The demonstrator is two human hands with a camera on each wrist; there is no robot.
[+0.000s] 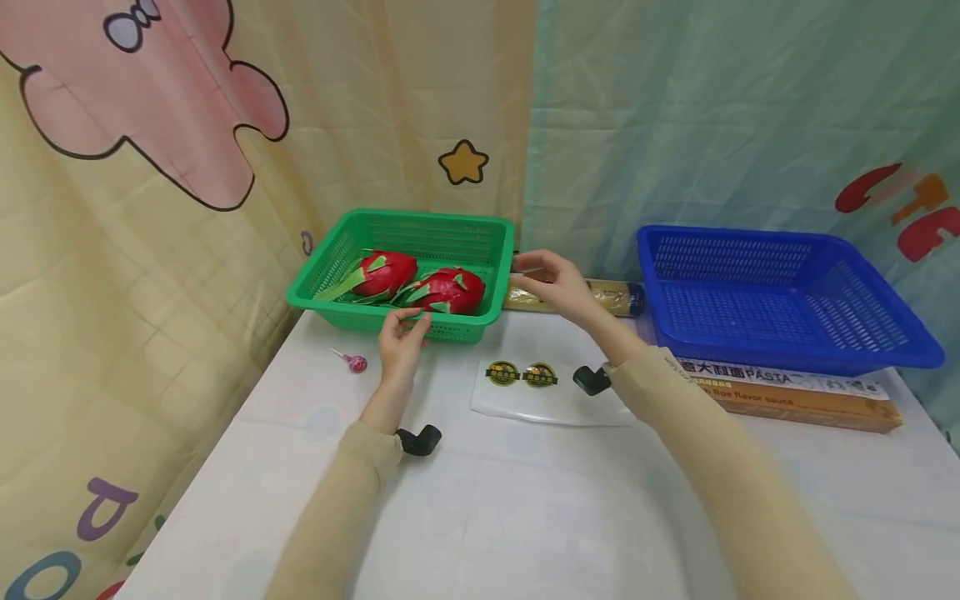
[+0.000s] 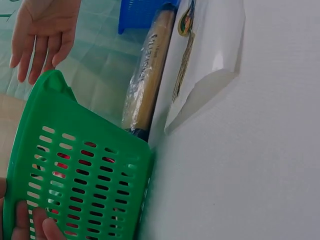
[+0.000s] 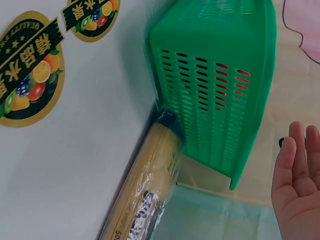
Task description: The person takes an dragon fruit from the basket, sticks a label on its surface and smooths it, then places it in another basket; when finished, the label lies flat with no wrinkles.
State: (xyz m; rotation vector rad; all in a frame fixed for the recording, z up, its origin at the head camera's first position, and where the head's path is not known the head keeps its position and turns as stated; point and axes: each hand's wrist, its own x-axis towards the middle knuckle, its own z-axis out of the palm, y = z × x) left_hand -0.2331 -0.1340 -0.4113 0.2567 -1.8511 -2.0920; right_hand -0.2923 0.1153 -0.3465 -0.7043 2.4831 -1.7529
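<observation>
At the front rim of a green plastic basket (image 1: 395, 319), my left hand (image 1: 401, 346) grips the edge, its fingertips (image 2: 40, 220) against the perforated outer wall. Two red dragon fruits, one on the left (image 1: 386, 273) and one on the right (image 1: 450, 290), lie inside with green leaves. My right hand (image 1: 558, 287) hovers by the basket's right end, close to the rim. Its fingers (image 3: 297, 150) are extended and hold nothing in the right wrist view. Below that hand lies a clear-wrapped pack of spaghetti (image 3: 142, 185), its end close to the basket.
A white sheet with two round fruit stickers (image 1: 521, 374) lies in front of the spaghetti. On the left is a wrapped lollipop (image 1: 356, 363). A blue basket (image 1: 750, 342) stands at right, behind a long pasta box (image 1: 802, 404). Curtains (image 1: 600, 125) hang behind the table.
</observation>
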